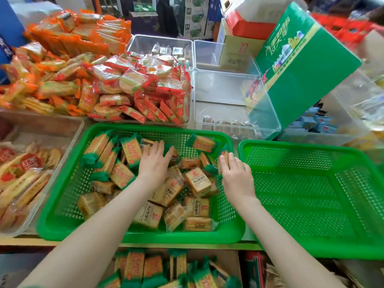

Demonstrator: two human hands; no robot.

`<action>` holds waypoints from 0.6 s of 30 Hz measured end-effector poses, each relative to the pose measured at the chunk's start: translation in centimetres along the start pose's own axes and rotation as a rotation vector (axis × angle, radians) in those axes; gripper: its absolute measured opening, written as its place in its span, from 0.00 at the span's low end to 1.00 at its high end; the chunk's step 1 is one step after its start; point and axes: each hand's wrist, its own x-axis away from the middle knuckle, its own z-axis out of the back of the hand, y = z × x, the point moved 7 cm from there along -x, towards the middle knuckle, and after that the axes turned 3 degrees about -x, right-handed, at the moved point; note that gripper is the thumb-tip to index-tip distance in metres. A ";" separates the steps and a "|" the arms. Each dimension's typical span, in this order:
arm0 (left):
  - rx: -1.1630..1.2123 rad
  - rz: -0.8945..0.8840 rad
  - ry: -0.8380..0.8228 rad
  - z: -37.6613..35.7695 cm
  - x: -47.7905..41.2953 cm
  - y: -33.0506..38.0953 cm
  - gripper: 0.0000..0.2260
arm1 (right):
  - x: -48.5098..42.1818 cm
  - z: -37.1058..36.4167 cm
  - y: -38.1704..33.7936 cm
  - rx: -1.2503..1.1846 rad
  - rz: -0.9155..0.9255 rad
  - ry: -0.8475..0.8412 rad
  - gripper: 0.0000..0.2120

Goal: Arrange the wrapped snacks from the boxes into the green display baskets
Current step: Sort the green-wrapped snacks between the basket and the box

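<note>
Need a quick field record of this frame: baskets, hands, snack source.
left basket: holds many wrapped snacks, loosely piled
right basket: no snacks visible inside
left hand: palm down on the snacks in left basket
right hand: at left basket's right wall, fingers on a green-wrapped pack
source box: below the counter edge, green-wrapped packs inside

The left hand covers whatever pack it's pressing on, so can't tell if it's gripping anything. The cardboard box of snacks gets chopped by the bottom edge. The orange pile up top left is motion-blurred, labels unreadable. The right green basket runs off the right edge.
</note>
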 end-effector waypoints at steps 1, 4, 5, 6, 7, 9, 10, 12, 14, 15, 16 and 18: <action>-0.070 -0.029 -0.003 -0.2 -0.7 -0.2 0.35 | 0.0 -0.1 0.5 -0.064 -0.003 0.028 0.40; -0.200 -0.068 0.008 -0.9 -2.0 -0.7 0.37 | 0.2 0.0 1.2 -0.213 -0.023 0.068 0.38; -0.204 -0.084 0.033 -1.1 -2.2 -0.7 0.36 | 0.2 -0.1 1.2 -0.274 -0.032 0.086 0.36; -0.203 -0.100 0.077 -0.9 -2.1 -0.6 0.36 | 0.3 -0.1 1.2 -0.335 -0.040 0.095 0.35; -0.215 -0.117 0.112 -0.5 -1.9 -0.6 0.36 | 0.5 -0.2 1.2 -0.373 -0.040 0.095 0.33; -0.220 -0.152 0.243 0.5 -1.5 -0.7 0.34 | 0.7 -0.1 1.4 -0.436 -0.048 0.114 0.31; -0.174 -0.178 0.313 0.8 -1.1 -0.7 0.34 | 0.8 0.1 1.6 -0.471 -0.052 0.126 0.31; -0.093 -0.207 0.437 2.0 -0.2 -1.0 0.35 | 1.5 1.2 1.8 -0.508 -0.023 0.176 0.31; 0.030 -0.181 0.605 4.7 1.9 -1.3 0.36 | 3.0 2.6 1.7 -0.532 0.025 0.244 0.33; 0.114 -0.170 0.692 6.1 3.5 -1.4 0.34 | 4.1 3.3 1.5 -0.560 0.042 0.271 0.33; 0.185 -0.159 0.763 7.1 5.5 -1.4 0.32 | 5.4 4.1 1.0 -0.605 0.059 0.299 0.34; 0.261 -0.193 0.887 8.5 10.2 -1.1 0.27 | 8.2 5.8 -0.9 -0.700 0.110 0.340 0.32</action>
